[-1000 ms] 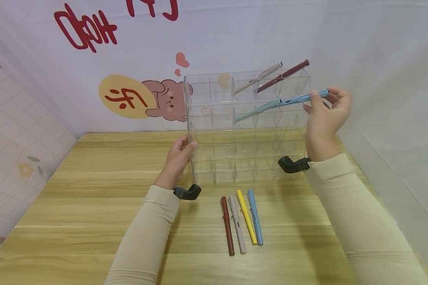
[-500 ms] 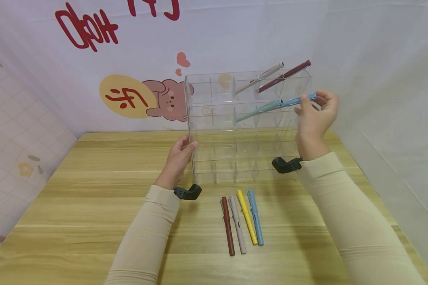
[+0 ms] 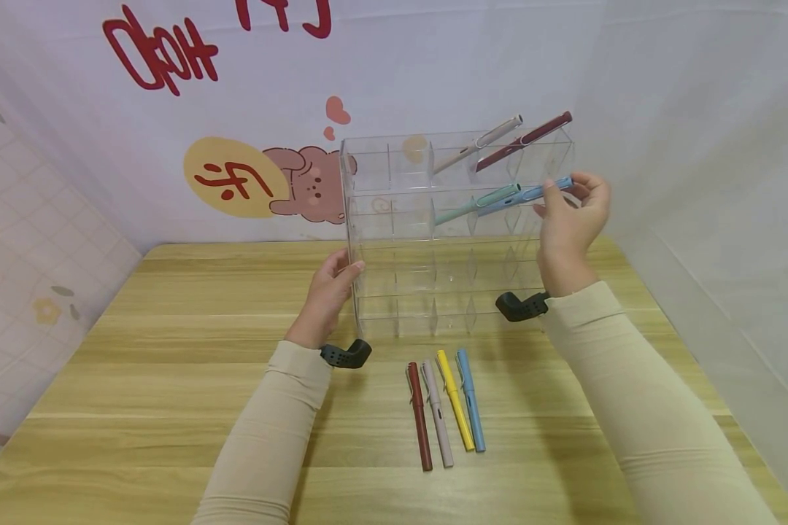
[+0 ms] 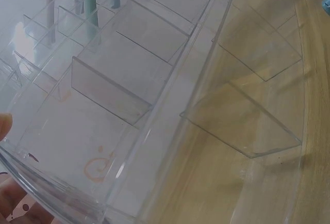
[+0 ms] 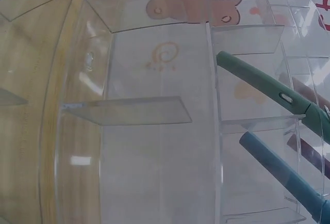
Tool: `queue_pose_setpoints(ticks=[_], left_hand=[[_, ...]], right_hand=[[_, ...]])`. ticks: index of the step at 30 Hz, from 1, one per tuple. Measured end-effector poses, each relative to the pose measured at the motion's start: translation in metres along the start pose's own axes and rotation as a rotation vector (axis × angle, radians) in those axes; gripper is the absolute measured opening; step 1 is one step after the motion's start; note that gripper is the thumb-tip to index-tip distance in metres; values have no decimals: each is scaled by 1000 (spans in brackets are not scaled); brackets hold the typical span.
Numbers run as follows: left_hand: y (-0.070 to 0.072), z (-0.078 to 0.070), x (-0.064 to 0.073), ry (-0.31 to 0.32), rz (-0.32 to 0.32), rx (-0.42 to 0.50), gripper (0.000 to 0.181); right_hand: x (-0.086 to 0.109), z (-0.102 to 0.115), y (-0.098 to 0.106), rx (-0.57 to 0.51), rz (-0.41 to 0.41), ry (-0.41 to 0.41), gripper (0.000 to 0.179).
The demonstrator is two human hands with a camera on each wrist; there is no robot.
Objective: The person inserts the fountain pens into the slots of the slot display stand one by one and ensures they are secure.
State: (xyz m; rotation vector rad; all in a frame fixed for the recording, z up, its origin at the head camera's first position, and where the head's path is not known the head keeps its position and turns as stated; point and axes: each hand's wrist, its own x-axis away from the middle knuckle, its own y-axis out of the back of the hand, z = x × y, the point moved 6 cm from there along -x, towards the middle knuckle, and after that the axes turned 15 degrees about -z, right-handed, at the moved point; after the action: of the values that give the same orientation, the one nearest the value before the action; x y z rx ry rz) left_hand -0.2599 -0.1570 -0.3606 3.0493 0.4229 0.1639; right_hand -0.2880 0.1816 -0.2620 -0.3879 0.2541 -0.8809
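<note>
I have the right hand (image 3: 574, 222) pinching the upper end of the light-blue pen (image 3: 528, 195), some fingers hidden; its lower end slants into the clear plastic rack (image 3: 394, 192), right of the green pen (image 3: 478, 204). The left hand (image 3: 328, 295) grips the rack's left edge. Four slim pens (image 3: 455, 399) lie near on the wood-grained worktop (image 3: 190, 350).

Compartment rack (image 3: 349, 219) stands on the bench (image 3: 138, 379), before the backdrop (image 3: 460, 73). Left hand (image 3: 327, 295) is at the rack's left edge. Top tier holds an upper left pen (image 3: 478, 144) and, right of it, an upper right pen (image 3: 524, 140). Directly below, second tier holds a lower left pen (image 3: 476, 204); in the adjoining compartment to its right is a lower right pen (image 3: 528, 194), its upper end in the right hand (image 3: 574, 222). Four loose pens (image 3: 437, 415) lie side by side on the bench in front of the rack.
</note>
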Motion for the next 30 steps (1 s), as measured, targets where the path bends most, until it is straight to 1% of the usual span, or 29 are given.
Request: queue_pose_setpoints(ticks=[8,18,26,30], left_hand=[[-1,1,0,-8,12,32,51],[-1,1,0,-11,16,20,52],[0,1,1,-6,14,5,53],[1,2,1,-3,16,1,53]], right_hand=[[4,-1,-1,17,21,14,26],[5,-3,-2,54,35,47,23],[6,-3,-1,55,55,78,24],[6,-3,1,60,64,76,24]])
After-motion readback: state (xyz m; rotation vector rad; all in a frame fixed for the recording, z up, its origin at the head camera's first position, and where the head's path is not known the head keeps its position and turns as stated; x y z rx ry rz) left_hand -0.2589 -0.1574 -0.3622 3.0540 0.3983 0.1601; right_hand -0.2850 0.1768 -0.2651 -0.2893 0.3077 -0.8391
